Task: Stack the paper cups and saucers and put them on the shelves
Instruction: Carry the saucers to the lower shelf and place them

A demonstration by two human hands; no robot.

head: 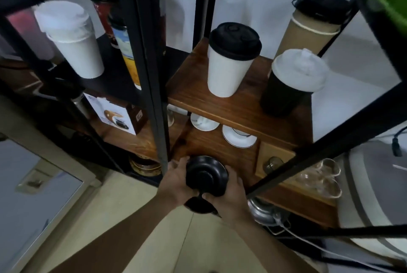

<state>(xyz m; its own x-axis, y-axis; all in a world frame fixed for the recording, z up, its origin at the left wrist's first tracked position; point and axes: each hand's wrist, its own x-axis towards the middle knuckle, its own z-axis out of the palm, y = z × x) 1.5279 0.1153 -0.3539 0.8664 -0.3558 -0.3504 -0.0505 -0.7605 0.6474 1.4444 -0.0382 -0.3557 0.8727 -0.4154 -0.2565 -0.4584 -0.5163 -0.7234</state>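
Observation:
Both my hands hold a stack of black saucers (206, 175) at the front edge of the lower wooden shelf (211, 145). My left hand (176, 179) grips its left side and my right hand (229, 193) grips its right side and underside. Two white saucers (239, 137) lie further back on that same shelf. On the wooden shelf above (242, 105) stand a white paper cup stack with a black lid (229, 61), a black cup stack with a white lid (288, 85) and a brown cup stack with a black lid (308, 28).
Black metal uprights (152, 74) and a diagonal bar (319, 149) frame the shelves. On the left black shelf stand a white lidded cup stack (74, 41) and printed cups (130, 52). Glass cups (319, 175) and a small wooden drawer (275, 160) sit to the right, a box (116, 116) to the left.

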